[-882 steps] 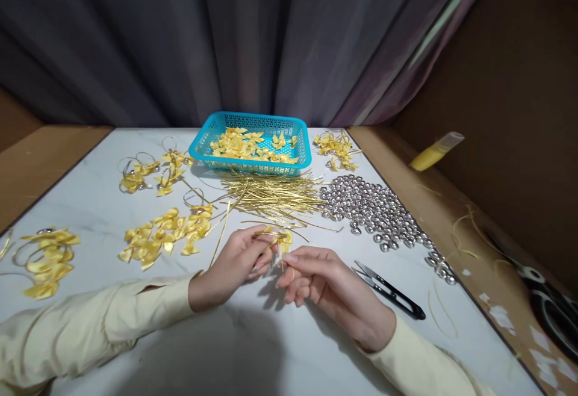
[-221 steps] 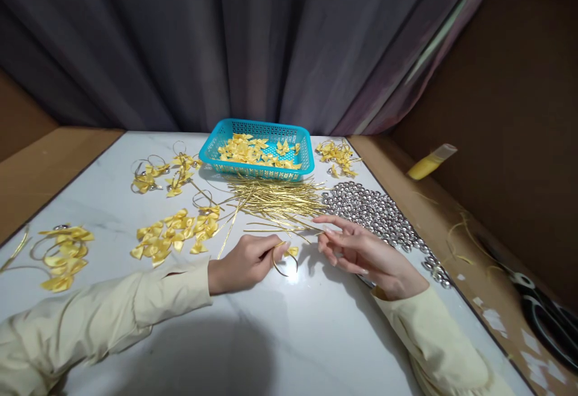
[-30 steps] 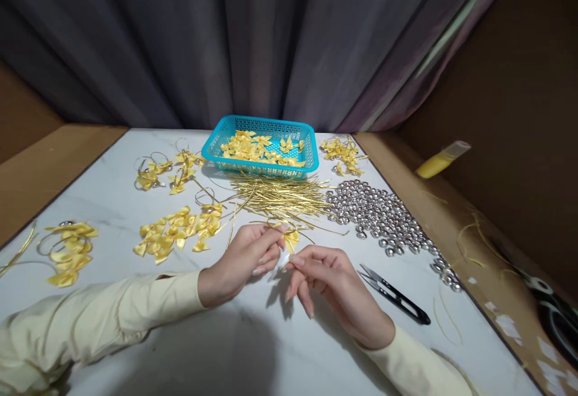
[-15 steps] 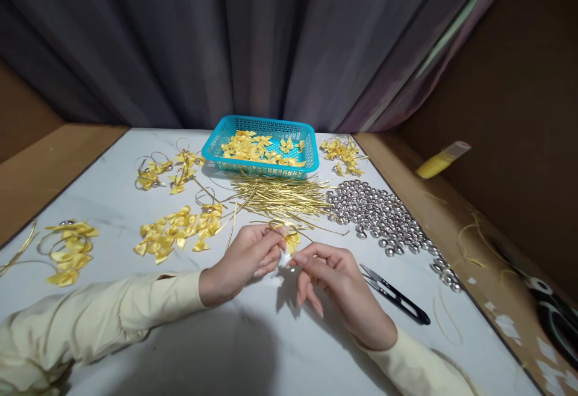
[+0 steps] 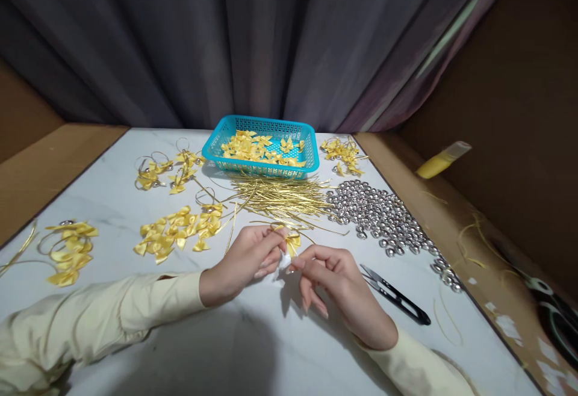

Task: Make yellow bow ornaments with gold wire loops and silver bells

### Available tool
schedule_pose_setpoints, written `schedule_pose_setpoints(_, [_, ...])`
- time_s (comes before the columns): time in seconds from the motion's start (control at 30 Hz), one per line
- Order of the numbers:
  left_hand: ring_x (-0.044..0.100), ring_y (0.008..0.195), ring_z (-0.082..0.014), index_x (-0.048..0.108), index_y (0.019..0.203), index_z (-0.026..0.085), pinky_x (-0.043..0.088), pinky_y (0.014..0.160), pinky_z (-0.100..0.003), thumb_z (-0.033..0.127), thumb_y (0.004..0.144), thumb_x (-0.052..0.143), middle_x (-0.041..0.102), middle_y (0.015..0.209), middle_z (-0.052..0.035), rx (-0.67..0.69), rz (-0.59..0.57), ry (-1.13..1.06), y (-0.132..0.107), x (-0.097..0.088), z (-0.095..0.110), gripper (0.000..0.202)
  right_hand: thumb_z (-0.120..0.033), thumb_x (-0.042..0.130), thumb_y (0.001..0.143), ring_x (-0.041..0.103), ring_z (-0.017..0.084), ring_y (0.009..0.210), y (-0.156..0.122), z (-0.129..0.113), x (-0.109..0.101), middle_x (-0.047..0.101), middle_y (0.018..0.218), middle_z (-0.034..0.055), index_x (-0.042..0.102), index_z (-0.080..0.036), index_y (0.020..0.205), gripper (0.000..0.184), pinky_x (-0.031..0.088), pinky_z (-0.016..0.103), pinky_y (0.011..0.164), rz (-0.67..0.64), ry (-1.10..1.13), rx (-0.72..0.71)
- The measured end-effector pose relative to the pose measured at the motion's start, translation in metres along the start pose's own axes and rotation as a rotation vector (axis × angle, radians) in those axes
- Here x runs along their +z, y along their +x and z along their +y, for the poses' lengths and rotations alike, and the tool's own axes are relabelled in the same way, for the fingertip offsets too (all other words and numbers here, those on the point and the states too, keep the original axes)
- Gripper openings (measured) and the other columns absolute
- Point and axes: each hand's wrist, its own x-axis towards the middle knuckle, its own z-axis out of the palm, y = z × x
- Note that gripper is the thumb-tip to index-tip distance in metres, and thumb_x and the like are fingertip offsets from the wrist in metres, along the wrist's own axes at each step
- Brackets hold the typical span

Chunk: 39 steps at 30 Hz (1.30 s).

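Note:
My left hand [image 5: 250,257] pinches a yellow ribbon bow [image 5: 293,242] and part of a thin gold cord between thumb and fingers, near the middle of the table. Close by on the right, my right hand [image 5: 333,275] has thumb and index finger pressed together just below the bow; what sits between them is too small to make out. Something whitish shows between the hands. Beyond them lies a heap of gold cords [image 5: 282,197]. Loose yellow bows [image 5: 176,230] are spread to the left of my left hand. Black thread snips [image 5: 397,297] rest right of my right hand.
A blue basket [image 5: 259,170] of yellow bows stands at the back. Silver bells or beads [image 5: 379,212] lie in a pile on the right. Bow-and-cord pieces [image 5: 72,251] are grouped at left and back. Scissors [image 5: 555,318] and a yellow tube [image 5: 442,160] lie on the right ledge.
My right hand has shifted very slightly right and down, and the bow's loops show a little more. My left hand stays nearly where it was.

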Motion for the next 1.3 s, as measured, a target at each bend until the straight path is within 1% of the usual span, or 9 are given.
schedule_pose_setpoints(0.53, [0.022, 0.028, -0.0011, 0.048, 0.057, 0.015, 0.012, 0.032, -0.015, 0.038, 0.076, 0.056, 0.031, 0.036, 0.0107, 0.004, 0.004, 0.018, 0.0006, 0.0029, 0.0031, 0.031, -0.034, 0.06, 0.08, 0.032, 0.002, 0.027, -0.0008, 0.0007, 0.0008, 0.059, 0.041, -0.001, 0.059, -0.013, 0.07, 0.024, 0.022, 0.015, 0.032, 0.038, -0.034, -0.004])
schedule_pose_setpoints(0.73, [0.022, 0.028, -0.0013, 0.047, 0.058, 0.015, 0.013, 0.032, -0.015, 0.039, 0.077, 0.056, 0.031, 0.036, 0.0108, 0.006, 0.003, 0.027, 0.0007, 0.002, 0.0012, 0.032, -0.033, 0.06, 0.079, 0.031, 0.002, 0.027, -0.0014, -0.0009, 0.0014, 0.058, 0.04, -0.0022, 0.059, -0.013, 0.069, 0.022, 0.02, 0.015, 0.032, 0.049, -0.042, 0.005])
schedule_pose_setpoints(0.87, [0.022, 0.028, -0.0009, 0.048, 0.058, 0.015, 0.013, 0.032, -0.015, 0.037, 0.075, 0.058, 0.032, 0.036, 0.011, 0.005, -0.009, 0.003, 0.0009, 0.0014, 0.0, 0.03, -0.034, 0.059, 0.079, 0.031, 0.002, 0.028, -0.0013, -0.0008, 0.0008, 0.057, 0.039, -0.0027, 0.059, -0.014, 0.07, 0.022, 0.021, 0.015, 0.032, 0.057, -0.07, 0.006])
schedule_pose_setpoints(1.0, [0.022, 0.028, -0.0011, 0.049, 0.058, 0.015, 0.014, 0.032, -0.015, 0.037, 0.074, 0.058, 0.032, 0.035, 0.011, -0.005, -0.008, 0.01, 0.0011, 0.0009, -0.0001, 0.028, -0.034, 0.059, 0.079, 0.03, 0.003, 0.03, -0.0016, -0.0013, 0.0006, 0.055, 0.038, -0.0035, 0.06, -0.014, 0.071, 0.022, 0.021, 0.016, 0.034, 0.076, -0.1, -0.001])
schedule_pose_setpoints(1.17, [0.022, 0.028, -0.0016, 0.049, 0.058, 0.015, 0.014, 0.031, -0.015, 0.037, 0.075, 0.058, 0.032, 0.035, 0.0111, 0.0, -0.011, 0.018, 0.0008, 0.0005, 0.0005, 0.029, -0.033, 0.059, 0.077, 0.024, 0.003, 0.031, -0.0023, -0.003, 0.0009, 0.049, 0.035, -0.0053, 0.061, -0.013, 0.07, 0.022, 0.017, 0.017, 0.035, 0.08, -0.119, 0.01])
schedule_pose_setpoints(1.3, [0.022, 0.027, -0.0016, 0.049, 0.058, 0.015, 0.014, 0.03, -0.015, 0.037, 0.072, 0.059, 0.032, 0.034, 0.0113, 0.004, -0.007, 0.011, 0.0003, 0.0009, 0.0006, 0.028, -0.033, 0.059, 0.077, 0.023, 0.003, 0.032, -0.0014, -0.0024, 0.001, 0.047, 0.035, -0.0056, 0.06, -0.013, 0.07, 0.021, 0.015, 0.018, 0.036, 0.082, -0.105, 0.019])
